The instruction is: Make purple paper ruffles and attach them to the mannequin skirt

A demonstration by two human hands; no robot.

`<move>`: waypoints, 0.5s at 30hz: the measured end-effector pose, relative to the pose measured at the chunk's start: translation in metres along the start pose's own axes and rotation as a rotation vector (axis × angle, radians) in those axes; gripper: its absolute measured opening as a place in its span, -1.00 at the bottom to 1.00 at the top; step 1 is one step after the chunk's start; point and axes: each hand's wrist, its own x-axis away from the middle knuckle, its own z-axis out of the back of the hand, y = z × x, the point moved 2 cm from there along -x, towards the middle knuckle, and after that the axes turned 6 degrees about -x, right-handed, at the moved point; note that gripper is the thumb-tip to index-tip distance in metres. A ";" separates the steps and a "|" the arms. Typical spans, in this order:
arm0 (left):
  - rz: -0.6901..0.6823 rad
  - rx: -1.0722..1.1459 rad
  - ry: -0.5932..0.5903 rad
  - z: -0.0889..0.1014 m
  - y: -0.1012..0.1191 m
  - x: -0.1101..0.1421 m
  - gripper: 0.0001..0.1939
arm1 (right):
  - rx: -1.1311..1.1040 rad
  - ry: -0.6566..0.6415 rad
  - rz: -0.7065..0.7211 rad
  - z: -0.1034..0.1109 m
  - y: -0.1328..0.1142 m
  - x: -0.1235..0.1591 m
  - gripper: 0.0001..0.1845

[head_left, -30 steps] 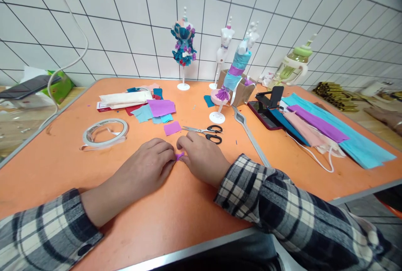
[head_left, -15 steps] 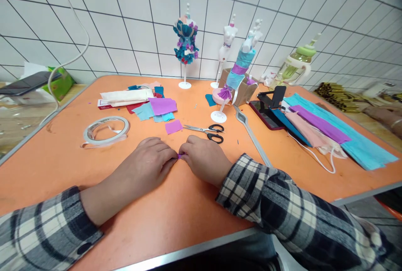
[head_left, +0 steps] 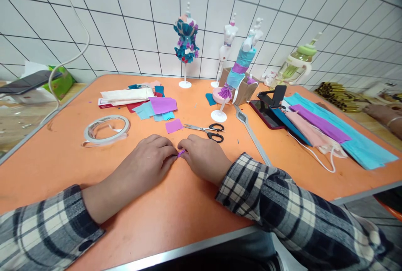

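Note:
Both of my hands rest on the orange table (head_left: 56,166), fingertips meeting. My left hand (head_left: 147,162) and my right hand (head_left: 204,156) are closed in a pinch on a tiny purple paper piece (head_left: 181,153) held between them; most of it is hidden by the fingers. Just beyond my right hand lie black-handled scissors (head_left: 209,130) and a small purple paper square (head_left: 173,126).
A tape roll (head_left: 106,129) lies at the left. Paper scraps (head_left: 150,103) are piled behind. Three small mannequins stand at the back, one wrapped in blue and purple (head_left: 234,76). A phone on a stand (head_left: 270,105) and crepe sheets (head_left: 329,128) are at the right. Another person's hand (head_left: 385,114) shows at far right.
My hands have stayed together on the purple piece, shifting it slightly between the fingertips. The view has tilted a little.

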 end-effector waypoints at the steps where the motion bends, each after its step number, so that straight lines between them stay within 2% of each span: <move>1: -0.005 -0.001 0.009 0.000 0.000 -0.001 -0.73 | 0.003 -0.007 -0.003 -0.001 0.000 0.000 -0.79; 8: 0.032 0.002 -0.009 0.003 0.003 0.000 -0.77 | 0.046 -0.046 0.039 -0.005 0.001 -0.002 -0.77; 10: 0.022 -0.012 0.028 0.004 0.003 0.003 -0.79 | 0.080 -0.047 0.065 -0.004 0.000 -0.001 -0.78; 13: 0.003 -0.080 0.108 0.004 0.004 0.007 -0.65 | 0.122 -0.038 0.082 0.000 -0.003 0.001 -0.78; 15: -0.007 -0.147 0.132 0.002 0.004 0.008 -0.67 | 0.135 -0.033 0.088 0.002 -0.006 0.002 -0.77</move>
